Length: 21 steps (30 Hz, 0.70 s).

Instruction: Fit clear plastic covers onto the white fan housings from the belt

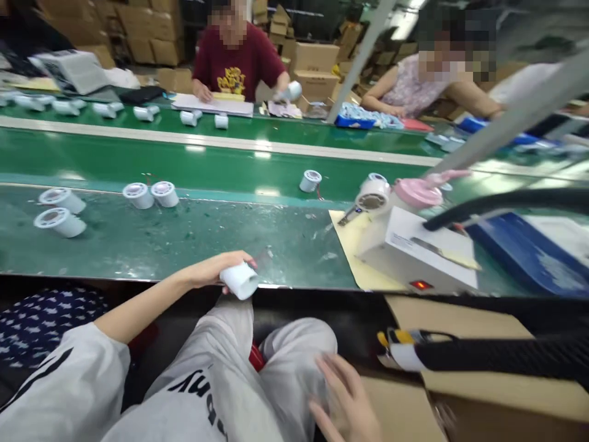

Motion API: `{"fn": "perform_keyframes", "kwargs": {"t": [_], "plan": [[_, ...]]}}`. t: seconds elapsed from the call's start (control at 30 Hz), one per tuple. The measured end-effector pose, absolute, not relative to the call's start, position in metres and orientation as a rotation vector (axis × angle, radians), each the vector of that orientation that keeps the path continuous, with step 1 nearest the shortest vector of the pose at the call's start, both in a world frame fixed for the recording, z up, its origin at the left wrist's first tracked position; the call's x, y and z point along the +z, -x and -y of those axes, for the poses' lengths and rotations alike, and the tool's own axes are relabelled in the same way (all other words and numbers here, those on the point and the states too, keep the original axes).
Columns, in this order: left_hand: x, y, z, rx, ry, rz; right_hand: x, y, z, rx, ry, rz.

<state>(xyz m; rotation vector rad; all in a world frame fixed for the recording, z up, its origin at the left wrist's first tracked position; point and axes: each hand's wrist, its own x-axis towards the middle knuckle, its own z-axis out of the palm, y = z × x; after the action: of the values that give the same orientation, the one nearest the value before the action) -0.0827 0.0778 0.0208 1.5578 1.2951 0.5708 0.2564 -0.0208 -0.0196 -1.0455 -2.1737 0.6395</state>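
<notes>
My left hand [216, 269] grips a small white cylinder [240, 280] at the near edge of the green work table [193, 236], just over my lap. Down low, my right hand [346, 402] hangs blurred beside my grey trousers with its fingers spread and nothing in it, next to a cardboard box [464, 393]. A white machine [416, 252] with a red light stands on a yellow sheet to the right, with a white cylinder [372, 195] mounted at its far end.
Loose white cylinders lie at the table's left [59, 212] and middle [151, 194], one on the conveyor belt [310, 180]. Two people [237, 58] work across the belt. A blue tray [529, 252] is at right, and a black hose [501, 355] crosses the box.
</notes>
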Motion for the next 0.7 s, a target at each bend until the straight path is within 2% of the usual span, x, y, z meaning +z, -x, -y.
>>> {"fn": "perform_keyframes", "kwargs": {"t": [0.13, 0.2, 0.27, 0.33, 0.43, 0.7], "plan": [[0.007, 0.022, -0.072, 0.354, -1.438, -0.811, -0.006, -0.233, 0.011, 0.137, 1.136, 2.273], [0.008, 0.009, -0.070, 0.286, -1.478, -0.769, -0.005, -0.225, -0.002, 0.086, 1.250, 2.307], [0.011, 0.004, -0.069, 0.302, -1.574, -0.779, -0.005, -0.224, -0.009, 0.247, 1.317, 2.332], [0.015, 0.003, -0.066, 0.389, -1.729, -0.830, -0.004, -0.226, -0.007, 0.553, 1.298, 2.284], [0.012, 0.001, -0.062, 0.531, -1.856, -0.897, -0.003, -0.228, 0.002, 0.913, 1.256, 2.035], [-0.015, 0.001, -0.055, 0.604, -1.830, -0.853, -0.002, -0.223, 0.008, 0.969, 1.310, 1.527]]}}
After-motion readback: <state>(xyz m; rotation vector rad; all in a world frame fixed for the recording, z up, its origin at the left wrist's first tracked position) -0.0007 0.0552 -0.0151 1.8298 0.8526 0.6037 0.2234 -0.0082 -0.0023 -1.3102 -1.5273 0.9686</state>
